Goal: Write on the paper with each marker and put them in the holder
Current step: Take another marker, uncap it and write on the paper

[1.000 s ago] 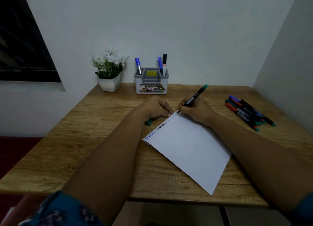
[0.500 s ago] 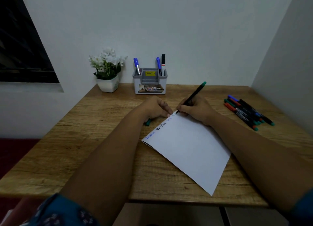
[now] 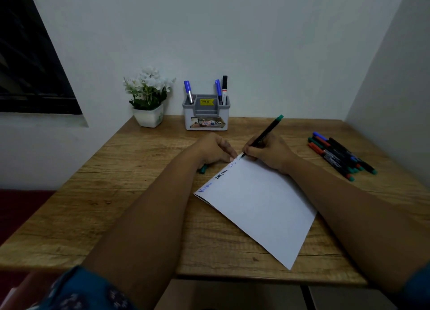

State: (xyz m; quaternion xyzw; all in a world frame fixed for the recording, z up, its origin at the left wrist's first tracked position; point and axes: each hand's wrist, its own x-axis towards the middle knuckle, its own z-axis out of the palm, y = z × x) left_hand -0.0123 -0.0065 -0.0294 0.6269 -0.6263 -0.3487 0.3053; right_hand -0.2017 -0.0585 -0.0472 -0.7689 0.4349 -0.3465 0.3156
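On the wooden tabletop (image 3: 130, 193), a white paper (image 3: 260, 207) lies skewed, long edge running from near-centre down to the right front edge. Words along its top-left edge: one blue, one black, fainter marks further up toward the hands.

Left hand (image 3: 215, 150) sits at the paper's upper corner, fingers (image 3: 229, 155) curled with their tips pressing down on the paper edge. A green cap (image 3: 203, 169) pokes out from under the heel of that hand; can't tell whether the hand grips it or just rests over it.

Right hand (image 3: 271, 152) pinches a black marker with green end (image 3: 263, 136) between thumb and curled fingers. Grip is low on the barrel, close to the nib. Nib touches the paper's top corner, just beside the left fingertips. Barrel tilts up and away to the right, green end well clear of the hand.

Grey-and-white holder (image 3: 206, 117) stands at the back edge, centre. One blue marker (image 3: 188, 92) in its left compartment, a second blue marker (image 3: 218, 91) and a black-capped white marker (image 3: 224, 88) in the right one.

Loose marker pile (image 3: 337, 156) lies at right, well apart from the paper: blue, green, red, black barrels roughly parallel.

White flower pot (image 3: 149, 100) sits left of the holder, against the wall.
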